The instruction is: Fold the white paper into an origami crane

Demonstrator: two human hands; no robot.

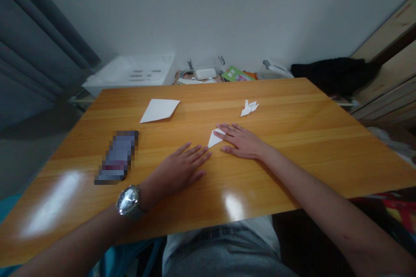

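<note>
A small folded piece of white paper (215, 138) lies flat on the wooden table (282, 125) between my two hands. My right hand (240, 142) rests palm down with its fingers stretched out, the fingertips over the paper's right edge. Palm down too, my left hand (183, 166) has its fingers spread, their tips close to the paper's lower left point; whether they touch it I cannot tell. Beyond my right hand stands a folded white paper crane (249, 107). Farther left is a flat white sheet of paper (160, 110).
A blurred-out phone (117, 158) lies left of my left hand. Past the table's far edge are a white tray-like box (130, 71), a green booklet (236, 74) and dark cloth (334, 73). A grey curtain (32, 43) hangs at the left.
</note>
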